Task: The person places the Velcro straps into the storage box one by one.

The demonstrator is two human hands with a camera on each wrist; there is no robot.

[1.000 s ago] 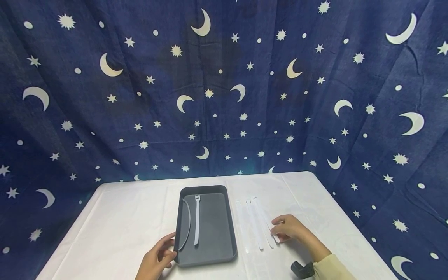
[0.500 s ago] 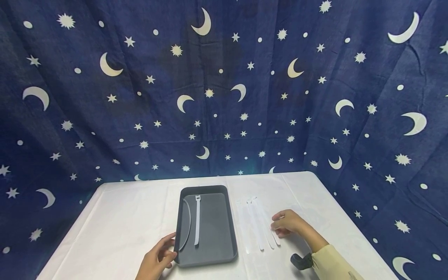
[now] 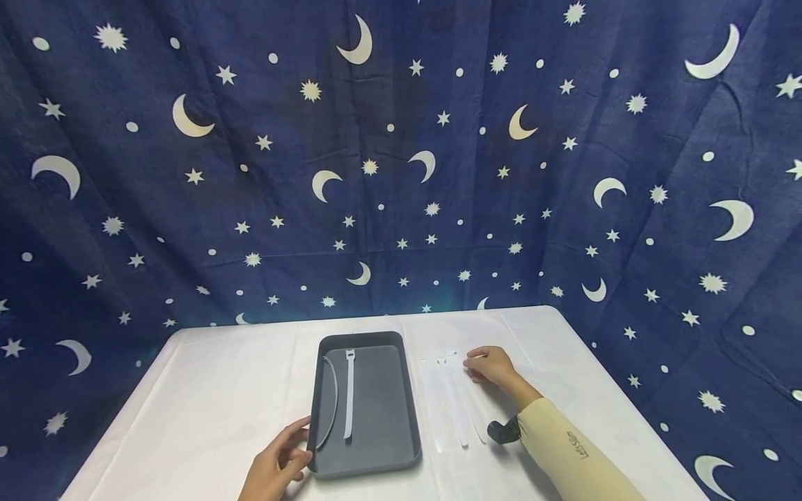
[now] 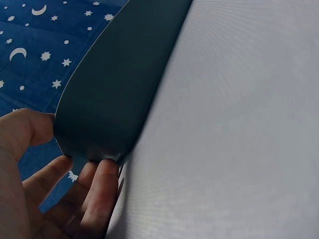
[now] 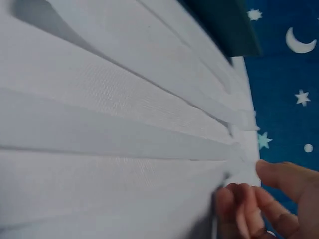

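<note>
A dark grey tray (image 3: 382, 410) lies on the white table, with a white cable tie (image 3: 350, 396) and a thin, curved tie (image 3: 334, 403) inside it. My left hand (image 3: 276, 459) grips the tray's near left corner; in the left wrist view the thumb is at the rim and the fingers lie against the outer wall. Several white cable ties (image 3: 454, 403) lie lengthwise right of the tray. My right hand (image 3: 491, 367) is at their far ends, thumb and bent fingers apart around one tie's end (image 5: 242, 172). Whether they touch it is unclear.
The white table (image 3: 238, 376) ends at a dark blue curtain (image 3: 282, 202) printed with moons and stars. A black wrist mount (image 3: 504, 431) on my right arm covers part of the table beside the ties' near ends.
My right hand has moved away from me, from the near ends of the ties to their far ends. My left hand stays at the tray corner. The view has shifted slightly.
</note>
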